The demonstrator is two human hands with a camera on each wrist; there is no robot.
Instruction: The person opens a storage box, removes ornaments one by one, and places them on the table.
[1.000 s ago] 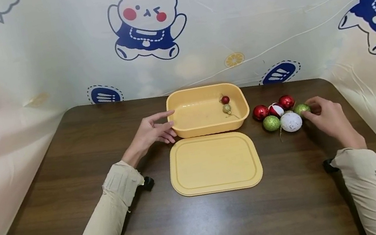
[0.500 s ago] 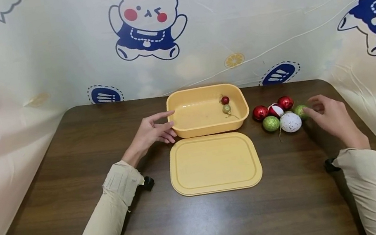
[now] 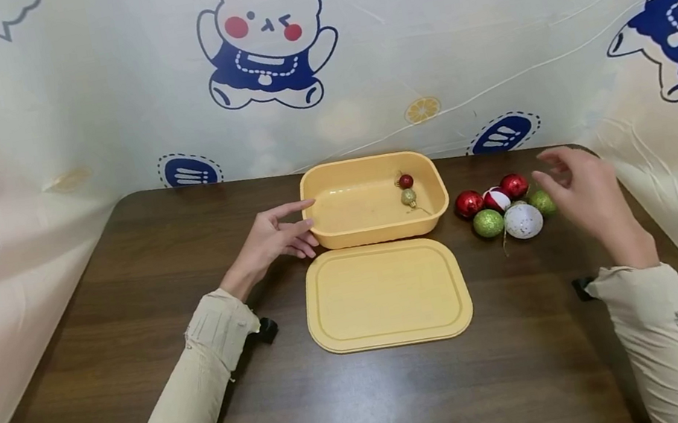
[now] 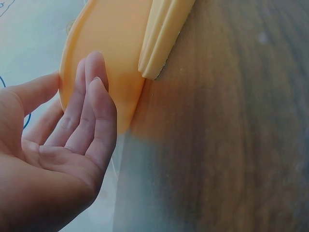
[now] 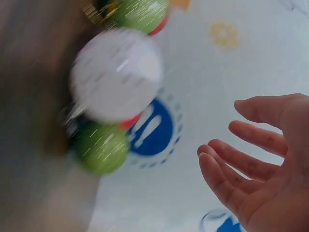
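At the back of the table stands a yellow plastic box [image 3: 377, 234]. My left hand [image 3: 269, 241] rests at its left end, fingers fairly straight against the rim and outer wall. Inside lie a small red bauble [image 3: 406, 181] and a small gold bauble [image 3: 408, 197]. Right of the box is a cluster of larger baubles: a white speckled one [image 3: 523, 220], green ones [image 3: 488, 224], shiny red ones [image 3: 468, 204] and a red-and-white one [image 3: 496, 199]. Raised just right of the cluster, my right hand [image 3: 591, 197] holds nothing; its fingers are loosely bent and apart in the right wrist view.
A flat yellow lid [image 3: 386, 295] lies in front of the box, near its front wall. The dark wooden table [image 3: 361, 412] extends towards me. A printed cloth [image 3: 402, 26] hangs behind the table and along its sides.
My right hand has let go of the green bauble at the cluster's right end and risen up and away from it. My left hand stays at the box.
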